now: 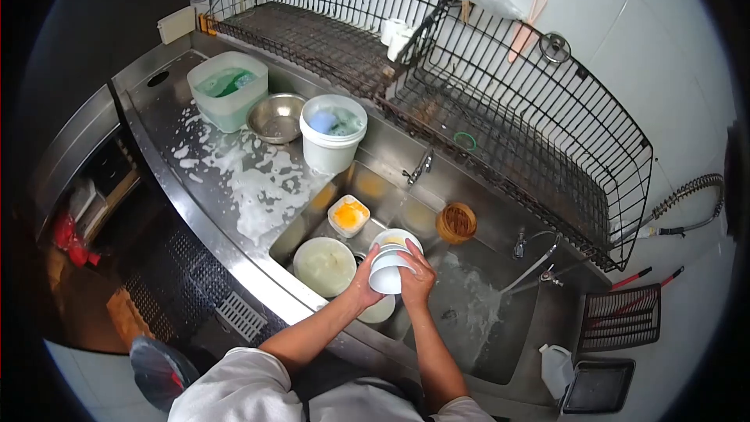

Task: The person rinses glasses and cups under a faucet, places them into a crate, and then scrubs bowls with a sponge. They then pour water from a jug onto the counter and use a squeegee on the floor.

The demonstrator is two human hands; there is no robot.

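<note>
A stack of white bowls [391, 262] is clasped between the left hand [362, 287] and right hand [418, 277], fingers curled against its sides. With soapy surfaces, it could slip and be chipped on the plate [381, 314] below the fingers.

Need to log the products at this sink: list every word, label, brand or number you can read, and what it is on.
No readable text anywhere. The white bucket, green tub and white jug show no legible label; any print is too small or blurred. The white bowls held in the left hand and right hand are plain.
</note>
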